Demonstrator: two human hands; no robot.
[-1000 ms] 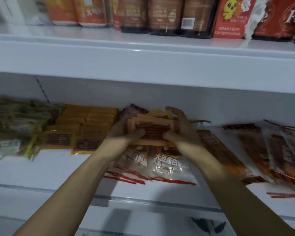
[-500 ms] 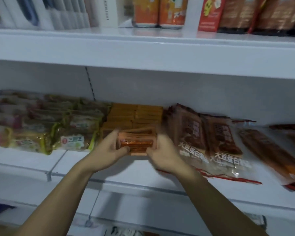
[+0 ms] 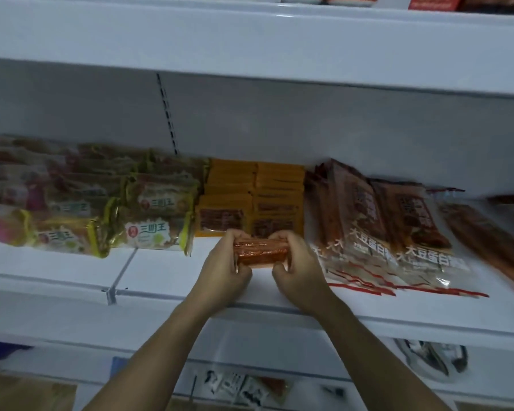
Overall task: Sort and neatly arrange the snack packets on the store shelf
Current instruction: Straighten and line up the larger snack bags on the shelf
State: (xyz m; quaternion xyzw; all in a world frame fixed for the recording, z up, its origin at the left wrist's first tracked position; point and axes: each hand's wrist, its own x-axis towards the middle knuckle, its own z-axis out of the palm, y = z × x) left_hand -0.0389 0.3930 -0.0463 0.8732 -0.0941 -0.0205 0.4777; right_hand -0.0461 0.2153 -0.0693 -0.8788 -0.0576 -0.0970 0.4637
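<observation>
far left on the white shelf: overlapping rows of yellow-edged packets, blurry toward the edge, pinkish ones at the very left, print hard to read there. just right of them, two columns of orange flat packets stacked back to the rear wall, near ones showing a dark window. in front of those columns, above the near part of the shelf, the small stack of orange-red packets sits between both hands. left hand grips its left end, fingers curled over the top, thumb underneath. right hand grips the right end the same way, fingers clamped round the stack; whether the stack touches the shelf, cannot tell. right of the hands, brown-and-clear packets with white lettering lean back in overlapping rows, red seal strips at the near edge. far right, long reddish-brown packets lie flat, partly cut off. lower shelf near bottom holds small dark-and-white sachets, blurred.
</observation>
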